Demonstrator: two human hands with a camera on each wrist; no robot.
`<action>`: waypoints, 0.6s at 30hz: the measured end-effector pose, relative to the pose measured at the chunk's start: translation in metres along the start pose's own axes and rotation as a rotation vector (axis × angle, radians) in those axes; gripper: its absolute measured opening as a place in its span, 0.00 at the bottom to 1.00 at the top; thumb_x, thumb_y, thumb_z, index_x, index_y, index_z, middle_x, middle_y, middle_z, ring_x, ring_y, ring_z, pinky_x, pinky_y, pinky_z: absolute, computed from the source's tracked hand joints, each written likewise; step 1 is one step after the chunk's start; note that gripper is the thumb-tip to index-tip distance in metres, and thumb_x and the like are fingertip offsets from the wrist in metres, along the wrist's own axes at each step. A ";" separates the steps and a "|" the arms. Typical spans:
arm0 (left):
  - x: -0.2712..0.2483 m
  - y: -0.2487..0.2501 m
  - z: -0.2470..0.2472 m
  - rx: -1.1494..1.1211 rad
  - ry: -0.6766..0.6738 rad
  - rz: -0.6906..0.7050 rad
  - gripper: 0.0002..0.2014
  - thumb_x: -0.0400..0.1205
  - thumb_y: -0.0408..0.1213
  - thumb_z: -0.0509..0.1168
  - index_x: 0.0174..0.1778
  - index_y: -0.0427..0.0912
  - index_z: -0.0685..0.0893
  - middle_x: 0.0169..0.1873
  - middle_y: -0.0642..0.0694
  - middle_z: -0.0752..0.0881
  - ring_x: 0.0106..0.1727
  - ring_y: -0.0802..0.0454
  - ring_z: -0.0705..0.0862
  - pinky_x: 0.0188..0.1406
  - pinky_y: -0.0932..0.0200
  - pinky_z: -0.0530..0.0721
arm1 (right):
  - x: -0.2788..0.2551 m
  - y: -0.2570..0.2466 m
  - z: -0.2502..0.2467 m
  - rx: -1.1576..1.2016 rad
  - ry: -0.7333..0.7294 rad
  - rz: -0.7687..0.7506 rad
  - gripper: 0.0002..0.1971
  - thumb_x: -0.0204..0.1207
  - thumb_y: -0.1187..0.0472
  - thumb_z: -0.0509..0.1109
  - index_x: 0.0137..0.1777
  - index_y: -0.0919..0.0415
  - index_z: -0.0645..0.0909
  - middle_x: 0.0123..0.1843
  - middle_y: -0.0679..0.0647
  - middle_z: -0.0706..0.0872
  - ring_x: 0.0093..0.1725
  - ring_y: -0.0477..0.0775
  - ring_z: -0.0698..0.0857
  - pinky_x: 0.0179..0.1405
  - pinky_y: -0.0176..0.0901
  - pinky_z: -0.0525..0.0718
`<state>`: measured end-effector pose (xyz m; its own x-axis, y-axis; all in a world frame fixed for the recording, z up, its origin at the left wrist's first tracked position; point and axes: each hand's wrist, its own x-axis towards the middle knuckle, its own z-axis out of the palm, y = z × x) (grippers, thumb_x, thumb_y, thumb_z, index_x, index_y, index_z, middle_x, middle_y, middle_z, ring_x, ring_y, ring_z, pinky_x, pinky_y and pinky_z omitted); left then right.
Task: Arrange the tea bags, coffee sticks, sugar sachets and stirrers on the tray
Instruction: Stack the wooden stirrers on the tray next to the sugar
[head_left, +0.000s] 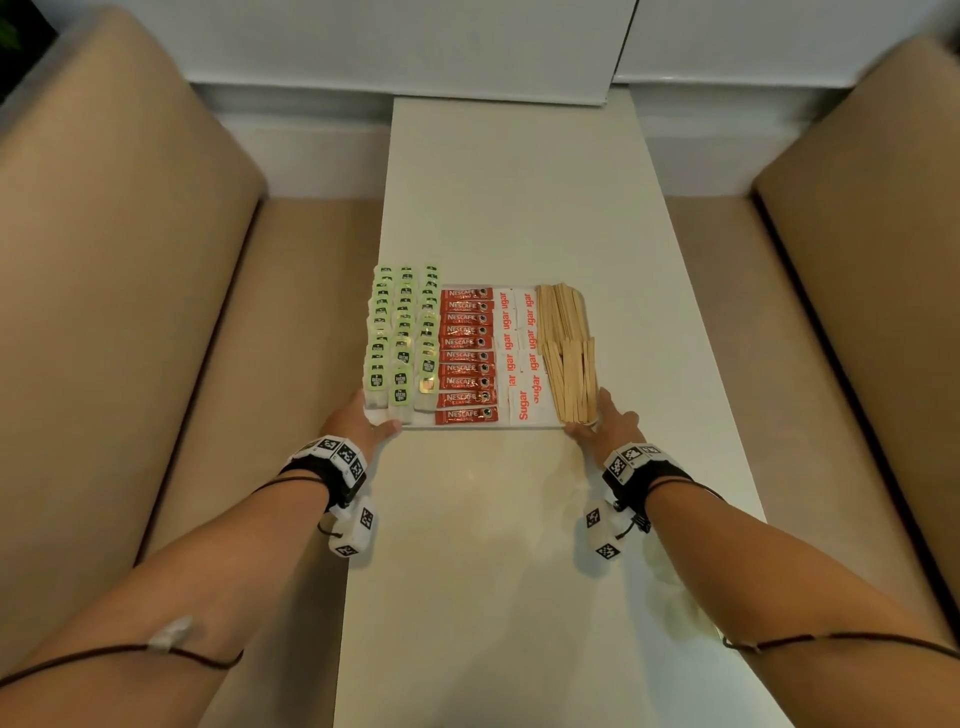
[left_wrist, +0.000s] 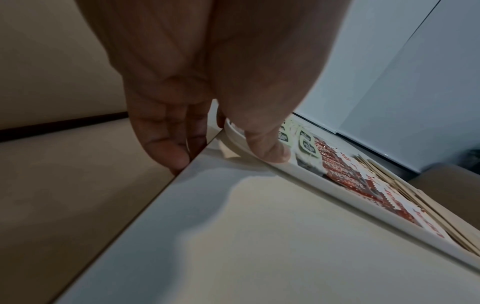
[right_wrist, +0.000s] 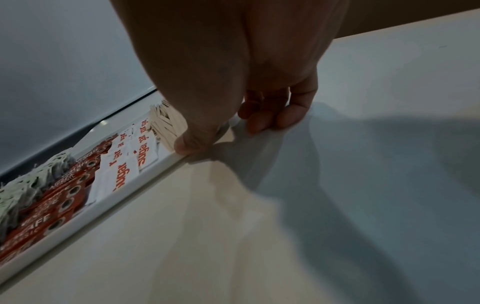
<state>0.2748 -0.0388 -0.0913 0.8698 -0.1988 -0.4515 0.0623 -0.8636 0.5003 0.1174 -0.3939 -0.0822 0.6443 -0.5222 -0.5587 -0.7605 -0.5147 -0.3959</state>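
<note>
A white tray (head_left: 483, 427) lies on the white table, filled in columns. From left to right these are green-tagged tea bags (head_left: 400, 332), red coffee sticks (head_left: 467, 353), white sugar sachets (head_left: 519, 353) and wooden stirrers (head_left: 566, 348). My left hand (head_left: 371, 418) holds the tray's near left corner, thumb on the rim (left_wrist: 337, 197), fingers (left_wrist: 168, 148) reaching down past the table's edge. My right hand (head_left: 595, 415) holds the near right corner. Its thumb presses the rim (right_wrist: 103, 207) and its fingers (right_wrist: 265, 121) curl against the tray's side.
The narrow table (head_left: 519, 208) runs away from me to a white wall panel (head_left: 415, 47). Beige sofa seats flank it on the left (head_left: 130, 260) and right (head_left: 857, 234). The tray's left side sits at the table's left edge.
</note>
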 end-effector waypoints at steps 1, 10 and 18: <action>0.000 0.000 0.000 0.009 0.004 -0.001 0.36 0.78 0.55 0.73 0.80 0.50 0.69 0.70 0.47 0.84 0.65 0.41 0.84 0.62 0.52 0.81 | 0.002 -0.001 0.000 -0.004 -0.005 0.001 0.37 0.78 0.37 0.71 0.82 0.43 0.56 0.62 0.61 0.70 0.39 0.60 0.78 0.47 0.54 0.79; 0.002 0.003 -0.001 0.060 -0.012 -0.010 0.34 0.79 0.56 0.72 0.79 0.48 0.71 0.68 0.45 0.84 0.64 0.41 0.84 0.60 0.53 0.81 | 0.004 -0.004 -0.006 -0.037 -0.043 0.002 0.36 0.80 0.37 0.67 0.82 0.42 0.54 0.63 0.61 0.72 0.44 0.63 0.79 0.52 0.59 0.81; -0.003 0.010 -0.005 0.136 -0.035 -0.066 0.39 0.78 0.62 0.70 0.80 0.44 0.67 0.70 0.42 0.82 0.65 0.38 0.84 0.59 0.51 0.82 | -0.003 -0.009 -0.011 -0.029 -0.016 0.059 0.48 0.75 0.37 0.72 0.85 0.45 0.45 0.70 0.64 0.75 0.60 0.70 0.83 0.61 0.64 0.83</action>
<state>0.2754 -0.0445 -0.0812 0.8483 -0.1530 -0.5069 0.0501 -0.9299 0.3644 0.1229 -0.3954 -0.0694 0.5967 -0.5414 -0.5923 -0.7944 -0.5031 -0.3403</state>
